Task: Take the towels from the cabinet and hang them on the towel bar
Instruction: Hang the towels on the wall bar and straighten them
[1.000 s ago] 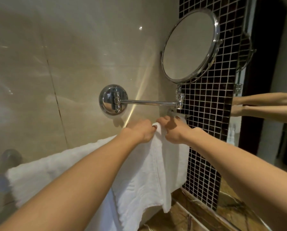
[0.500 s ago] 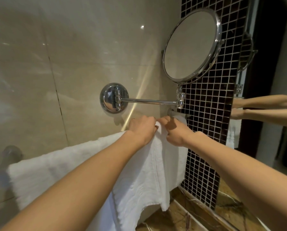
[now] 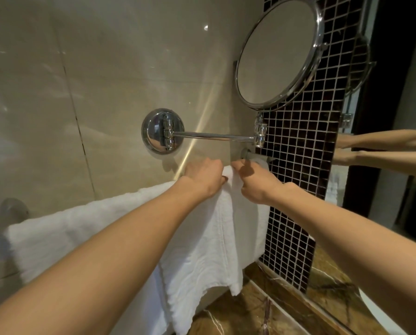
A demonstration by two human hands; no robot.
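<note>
Both arms reach forward to the wall. The left hand (image 3: 203, 176) and the right hand (image 3: 255, 183) sit side by side at the top of a white towel (image 3: 202, 250) where it folds over the towel bar (image 3: 248, 154). The left hand's fingers (image 3: 211, 165) are curled over the top fold and grasp it, their tips hidden behind the hand. The right hand's fingers (image 3: 240, 166) are bent and pinch the same fold just beside them. This towel hangs down in long folds at the bar's right end, close to the strip of dark mosaic tiles (image 3: 298, 170). A second towel (image 3: 57, 230) is draped over the bar to its left and covers the rail.

Above the hands, a round mirror (image 3: 277, 52) stands out on a chrome arm (image 3: 214, 136) from a round wall mount (image 3: 163, 130). Below lies a brown marble worktop (image 3: 250, 313). At the right a wall mirror (image 3: 383, 151) reflects both arms.
</note>
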